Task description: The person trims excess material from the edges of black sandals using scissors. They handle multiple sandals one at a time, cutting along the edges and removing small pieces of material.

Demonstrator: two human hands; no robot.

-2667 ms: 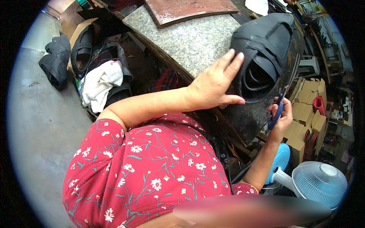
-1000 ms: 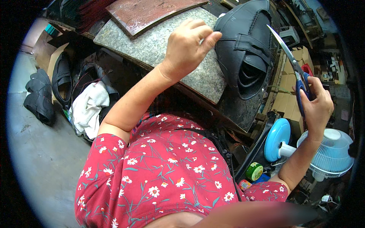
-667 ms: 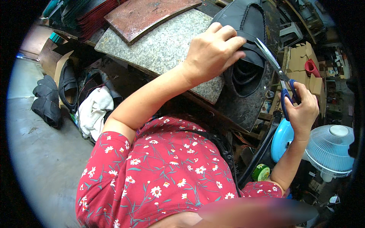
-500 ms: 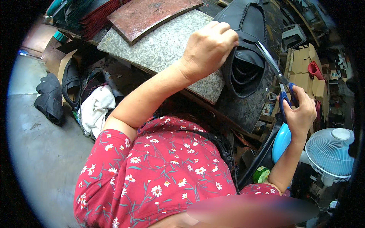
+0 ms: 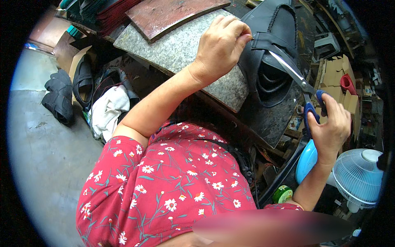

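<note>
One black shoe (image 5: 273,49) is seen on the dark bench top beside a granite slab (image 5: 185,53), its edge pinched by the clenched left hand (image 5: 220,45). One pair of blue-handled scissors (image 5: 302,88) is gripped by the right hand (image 5: 331,127), blades parted over the shoe's opening. A rusty plate (image 5: 173,14) lies on the slab. Three more shoes (image 5: 68,92), a white cloth (image 5: 108,111) and one fan (image 5: 358,177) are seen around.

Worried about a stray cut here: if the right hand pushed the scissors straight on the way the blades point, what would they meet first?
From the right hand, the scissors point up-left, tips at the black shoe upper; likely its strap edge first, then the left hand pinching it. Depth is unclear.
</note>
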